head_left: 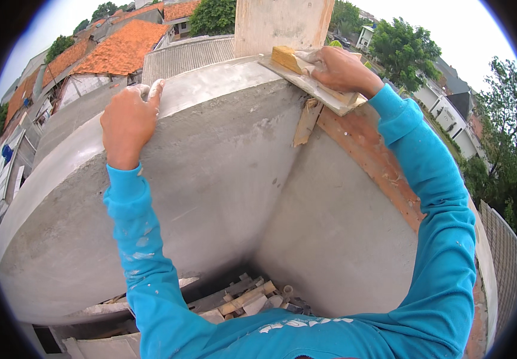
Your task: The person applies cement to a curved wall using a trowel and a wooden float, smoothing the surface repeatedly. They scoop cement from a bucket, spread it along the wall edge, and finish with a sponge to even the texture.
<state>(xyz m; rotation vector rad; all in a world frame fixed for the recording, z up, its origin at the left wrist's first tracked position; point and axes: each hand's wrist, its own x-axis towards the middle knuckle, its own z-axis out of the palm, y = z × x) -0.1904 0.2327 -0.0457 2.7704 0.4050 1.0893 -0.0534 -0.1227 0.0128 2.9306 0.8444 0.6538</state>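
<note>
My left hand (128, 124) rests on the pale top of a curved grey plastered wall (198, 161). Its fingers bend over the far edge, their tips hidden, and the thumb, whitened with plaster, points up. My right hand (342, 69) grips a plastering float (345, 103) by its wooden handle (285, 58). The float's flat board lies tilted over the corner where the curved wall meets a second wall (342, 221). Just under the board, a short wooden strip (306, 122) stands against the corner.
An upright pale board or column (282, 24) rises behind the corner. A reddish plank (372, 161) runs along the second wall's top. Far below lie wood scraps and rubble (249, 299). Beyond the wall are orange-tiled roofs (121, 51), a corrugated roof (186, 57) and trees (405, 54).
</note>
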